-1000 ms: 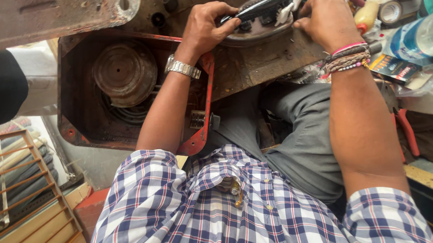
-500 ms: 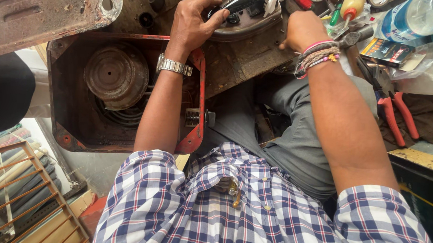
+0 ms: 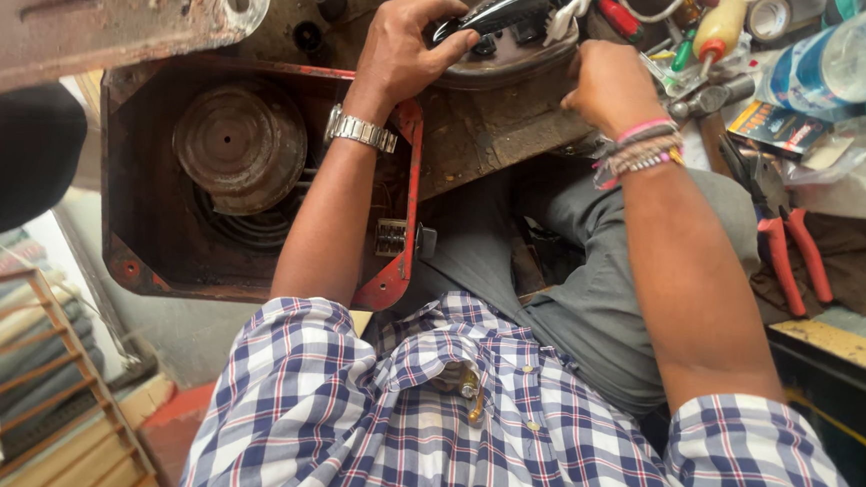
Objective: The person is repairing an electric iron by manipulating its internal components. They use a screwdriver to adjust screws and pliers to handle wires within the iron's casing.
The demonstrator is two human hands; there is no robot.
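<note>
My left hand, with a metal watch on the wrist, grips the near end of a black, glossy elongated part that lies across a round grey metal housing on the dirty workbench. My right hand, with several bracelets on the wrist, is closed against the right rim of that housing; what its fingers hold is hidden. White wires run off the top of the housing. My checked shirt and grey trousers fill the lower view.
A red-edged open metal box with a round rusty drum sits left of my left arm. Red-handled pliers, a plastic bottle, a squeeze bottle and tape lie at the right. A rusty plate spans top left.
The view has dropped and shifted, so both hands and the housing sit lower in frame. My right hand moved down from the top of the housing to its right rim.
</note>
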